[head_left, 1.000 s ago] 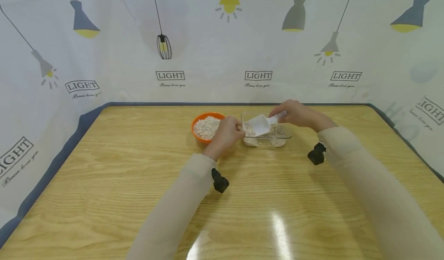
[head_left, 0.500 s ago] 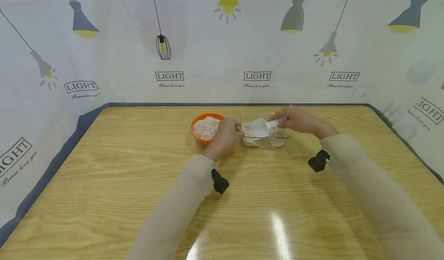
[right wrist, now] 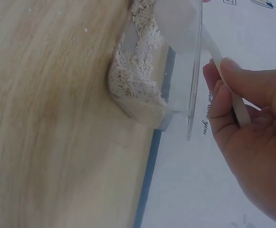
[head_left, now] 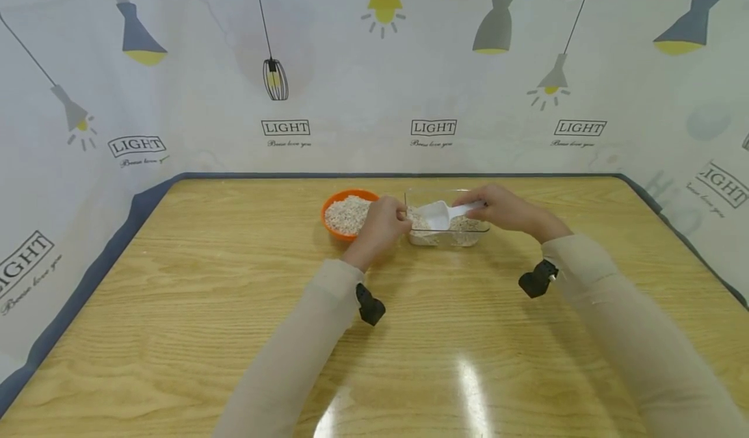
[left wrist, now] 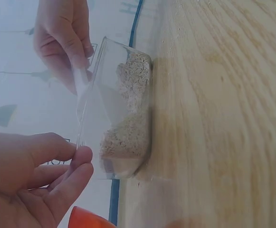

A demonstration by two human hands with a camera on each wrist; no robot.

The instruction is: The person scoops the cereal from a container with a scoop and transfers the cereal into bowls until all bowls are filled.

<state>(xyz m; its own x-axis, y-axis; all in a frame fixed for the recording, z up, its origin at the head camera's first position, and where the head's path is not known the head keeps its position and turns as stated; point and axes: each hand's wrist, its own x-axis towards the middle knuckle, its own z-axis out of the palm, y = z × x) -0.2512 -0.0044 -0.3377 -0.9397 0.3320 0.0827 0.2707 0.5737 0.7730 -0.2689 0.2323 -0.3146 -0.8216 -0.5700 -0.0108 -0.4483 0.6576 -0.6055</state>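
A clear rectangular container (head_left: 476, 236) holding pale oat flakes (left wrist: 126, 140) stands towards the back of the table. My left hand (head_left: 383, 225) pinches its left rim between thumb and fingers. In my right hand (head_left: 497, 205) is the handle of a white scoop (head_left: 437, 216), gripped by thumb and curled fingers. The scoop's bowl dips into the container, its tip among the flakes at the left side, while the handle slants up over the right rim. Left of the container sits an orange bowl (head_left: 332, 229) full of similar flakes (head_left: 348, 214), partly hidden by my left hand.
The wooden table (head_left: 234, 308) runs back to a white curtain (head_left: 357, 87) printed with lamps. A few stray flakes lie on the wood in the right wrist view. Both wrists carry black camera mounts (head_left: 370, 305).
My right hand has lowered slightly, bringing the scoop's handle down and its bowl a little deeper into the container. My left hand keeps its pinch on the rim.
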